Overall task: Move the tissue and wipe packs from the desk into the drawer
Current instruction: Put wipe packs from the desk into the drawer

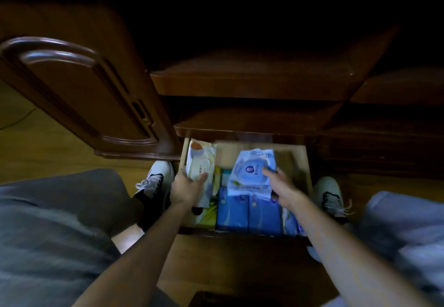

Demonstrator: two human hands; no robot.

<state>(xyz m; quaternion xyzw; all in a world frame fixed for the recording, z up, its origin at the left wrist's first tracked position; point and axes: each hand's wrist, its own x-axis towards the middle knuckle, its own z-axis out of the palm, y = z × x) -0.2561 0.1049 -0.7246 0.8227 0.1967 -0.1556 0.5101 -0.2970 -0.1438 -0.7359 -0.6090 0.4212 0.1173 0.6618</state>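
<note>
The pulled-out light wooden drawer point(303, 162) sits at centre frame, under the dark brown desk front point(245, 124). The left hand point(186, 186) grips one white, orange-marked flip-lid wipe pack point(200, 162) along the drawer's left wall. The right hand point(280, 184) grasps one pale blue wipe pack point(249, 174) at mid-drawer, above two upright blue tissue packs point(248, 210). A yellow pack point(209, 213) stands at lower left. Bare drawer floor shows only at the upper right, beyond the hands.
</note>
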